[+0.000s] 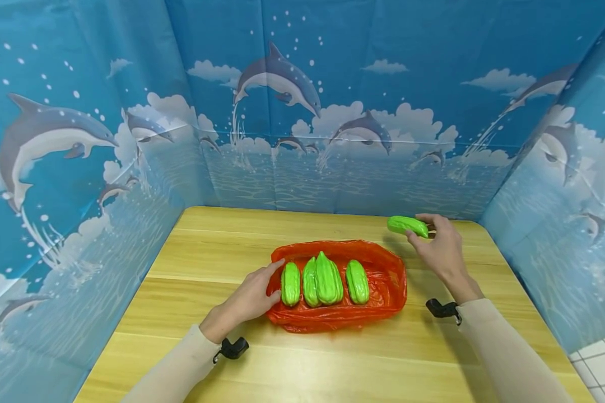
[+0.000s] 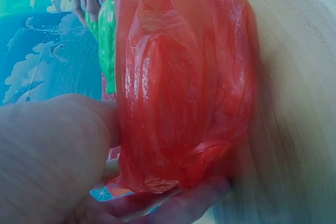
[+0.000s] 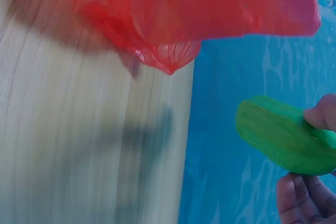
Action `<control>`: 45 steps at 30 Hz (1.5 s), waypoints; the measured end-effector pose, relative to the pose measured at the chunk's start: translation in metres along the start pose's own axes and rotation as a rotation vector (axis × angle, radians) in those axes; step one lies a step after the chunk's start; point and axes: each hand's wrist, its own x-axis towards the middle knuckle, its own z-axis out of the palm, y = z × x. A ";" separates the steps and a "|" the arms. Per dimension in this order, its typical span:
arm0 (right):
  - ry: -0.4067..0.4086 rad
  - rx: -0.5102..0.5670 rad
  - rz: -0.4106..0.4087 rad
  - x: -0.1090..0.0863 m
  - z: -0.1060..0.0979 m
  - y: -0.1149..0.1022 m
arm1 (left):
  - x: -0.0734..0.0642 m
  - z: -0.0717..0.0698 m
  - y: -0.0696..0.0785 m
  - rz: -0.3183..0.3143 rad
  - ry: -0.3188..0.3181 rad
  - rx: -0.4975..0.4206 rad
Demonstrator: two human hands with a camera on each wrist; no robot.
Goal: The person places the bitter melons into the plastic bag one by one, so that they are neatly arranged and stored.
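A red plastic bag [image 1: 383,263] lies spread wide on the table, its mouth facing up. Several bright green ridged gourds [image 1: 325,280] lie side by side inside it. At the bag's left end my left hand [image 1: 252,291] grips the rim, and the left wrist view shows its fingers [image 2: 184,200] against the outside of the red plastic. My right hand [image 1: 441,246] pinches one more green ridged gourd [image 1: 400,224] between thumb and fingers. That gourd is held above the table, beyond the bag's right end; the right wrist view shows it apart from the bag.
The wooden table [image 1: 196,252] has its back edge near the raised gourd. Blue dolphin-print sheets [image 1: 302,168] stand behind and on both sides. Each wrist carries a black camera mount [image 1: 234,348].
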 end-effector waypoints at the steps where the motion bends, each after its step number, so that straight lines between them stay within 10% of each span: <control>1: 0.002 0.003 -0.005 0.000 0.000 -0.002 | 0.000 0.000 0.000 0.001 0.000 -0.001; 45: 0.075 0.077 -0.219 -0.006 0.000 -0.064 | 0.003 0.000 0.003 -0.005 -0.019 0.010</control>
